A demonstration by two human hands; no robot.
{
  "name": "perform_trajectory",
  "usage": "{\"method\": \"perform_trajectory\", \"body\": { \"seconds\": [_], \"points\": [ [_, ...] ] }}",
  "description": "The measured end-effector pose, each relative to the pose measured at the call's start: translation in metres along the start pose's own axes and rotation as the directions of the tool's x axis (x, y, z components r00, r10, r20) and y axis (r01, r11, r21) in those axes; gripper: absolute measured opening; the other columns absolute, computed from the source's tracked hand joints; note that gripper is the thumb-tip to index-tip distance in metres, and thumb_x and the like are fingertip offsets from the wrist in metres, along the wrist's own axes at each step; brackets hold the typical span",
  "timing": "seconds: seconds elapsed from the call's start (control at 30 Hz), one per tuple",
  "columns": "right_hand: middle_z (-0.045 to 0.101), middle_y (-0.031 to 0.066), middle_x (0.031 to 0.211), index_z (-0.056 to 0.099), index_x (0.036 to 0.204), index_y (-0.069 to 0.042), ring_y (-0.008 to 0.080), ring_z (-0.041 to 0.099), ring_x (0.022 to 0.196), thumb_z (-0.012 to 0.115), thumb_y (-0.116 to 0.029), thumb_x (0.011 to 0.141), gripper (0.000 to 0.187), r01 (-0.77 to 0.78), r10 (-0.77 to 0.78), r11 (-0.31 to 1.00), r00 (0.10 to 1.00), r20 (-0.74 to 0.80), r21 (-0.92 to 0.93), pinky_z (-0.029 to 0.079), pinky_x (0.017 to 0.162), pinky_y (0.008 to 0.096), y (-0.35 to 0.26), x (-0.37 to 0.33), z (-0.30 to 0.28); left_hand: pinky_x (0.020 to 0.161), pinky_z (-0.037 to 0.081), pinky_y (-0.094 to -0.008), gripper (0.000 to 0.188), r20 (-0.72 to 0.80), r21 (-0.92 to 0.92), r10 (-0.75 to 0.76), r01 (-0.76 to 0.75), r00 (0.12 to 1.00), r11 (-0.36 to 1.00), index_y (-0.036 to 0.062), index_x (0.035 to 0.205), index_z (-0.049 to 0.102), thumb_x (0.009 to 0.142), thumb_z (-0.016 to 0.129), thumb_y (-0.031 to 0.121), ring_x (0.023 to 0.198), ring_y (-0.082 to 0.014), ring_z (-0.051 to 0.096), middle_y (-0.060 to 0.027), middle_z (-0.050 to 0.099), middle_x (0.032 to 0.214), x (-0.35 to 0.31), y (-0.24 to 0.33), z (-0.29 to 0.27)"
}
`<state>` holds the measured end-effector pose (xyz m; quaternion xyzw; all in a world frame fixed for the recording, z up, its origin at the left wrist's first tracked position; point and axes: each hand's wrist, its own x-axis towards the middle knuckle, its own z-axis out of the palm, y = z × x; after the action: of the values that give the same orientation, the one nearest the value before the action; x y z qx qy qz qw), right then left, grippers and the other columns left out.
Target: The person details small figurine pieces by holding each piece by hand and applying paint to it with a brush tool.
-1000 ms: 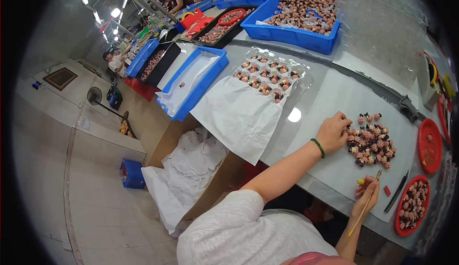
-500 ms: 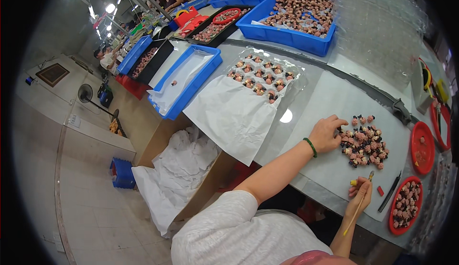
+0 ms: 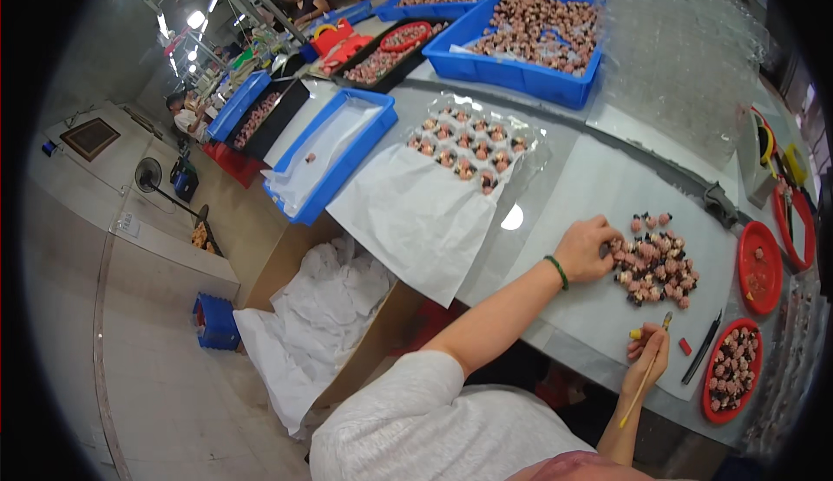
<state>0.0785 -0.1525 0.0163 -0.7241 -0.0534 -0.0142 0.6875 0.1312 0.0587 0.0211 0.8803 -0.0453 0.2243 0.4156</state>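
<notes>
Left hand (image 3: 588, 251): fingers bent, partly closed, tips at the 9 o'clock edge of a pile of small pink-and-black pieces (image 3: 657, 271). Cannot tell whether a piece is pinched there. Right hand (image 3: 646, 359), at 5 o'clock from the left: closed round a slim brush-like stick (image 3: 643, 389), tip toward 1 o'clock, tail toward 7. Small yellow piece (image 3: 636, 334) beside its fingertips; whether held, unclear.

Step in hand, as I judge it: singling out a piece from the pile, stick at the ready. The next move seems to call for a light pinch on one piece, neighbours undisturbed.

Outward from the left hand: pile on a white sheet (image 3: 599, 184) over the worktop (image 3: 562, 143). At 4 o'clock, red block (image 3: 685, 346), dark pen-like tool (image 3: 703, 347), then red dish (image 3: 720, 417) of similar pieces. Between 10 and 11, clear moulded tray (image 3: 537, 157), more pieces in its pockets.
</notes>
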Motion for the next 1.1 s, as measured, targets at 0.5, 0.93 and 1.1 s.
{"method": "perform_trajectory", "body": {
  "seconds": [0.5,0.93,1.1],
  "points": [
    [0.05,0.0025,0.072,0.052,0.089,-0.001,0.0058,0.044,0.057,0.035,-0.034,0.093,0.037,0.023,-0.023,0.999,1.0,-0.014,-0.031,0.033,0.049,0.0169,0.002,0.006,0.004,0.052,0.043,-0.0309,0.016,-0.127,-0.194,-0.111,0.085,0.986,0.977,0.0033,0.073,0.059,0.066,0.064,0.018,0.054,-0.0206,0.051,-0.0087,0.052,0.067,0.016,-0.005,-0.004],
    [0.05,0.0023,0.072,0.053,0.09,-0.001,0.0053,0.044,0.057,0.035,-0.034,0.093,0.037,0.018,-0.018,0.998,1.0,0.003,-0.053,0.033,0.049,0.0169,0.005,-0.001,-0.001,0.049,0.036,-0.0196,0.021,-0.132,-0.436,-0.094,0.028,0.987,0.9,-0.0007,0.087,0.055,0.07,0.064,0.008,0.054,-0.0052,0.041,-0.0018,0.054,0.067,0.007,0.003,0.003],
    [0.05,0.0021,0.072,0.053,0.09,-0.001,0.0053,0.044,0.057,0.035,-0.034,0.093,0.037,0.021,-0.022,0.998,1.0,-0.013,-0.065,0.033,0.049,0.0169,0.003,0.002,0.003,0.049,0.036,-0.0194,0.021,-0.117,-0.427,-0.094,0.035,0.989,0.904,0.0003,0.083,0.052,0.069,0.066,0.008,0.054,-0.0051,0.04,-0.0012,0.054,0.067,0.009,0.006,0.0]
  ]
}}
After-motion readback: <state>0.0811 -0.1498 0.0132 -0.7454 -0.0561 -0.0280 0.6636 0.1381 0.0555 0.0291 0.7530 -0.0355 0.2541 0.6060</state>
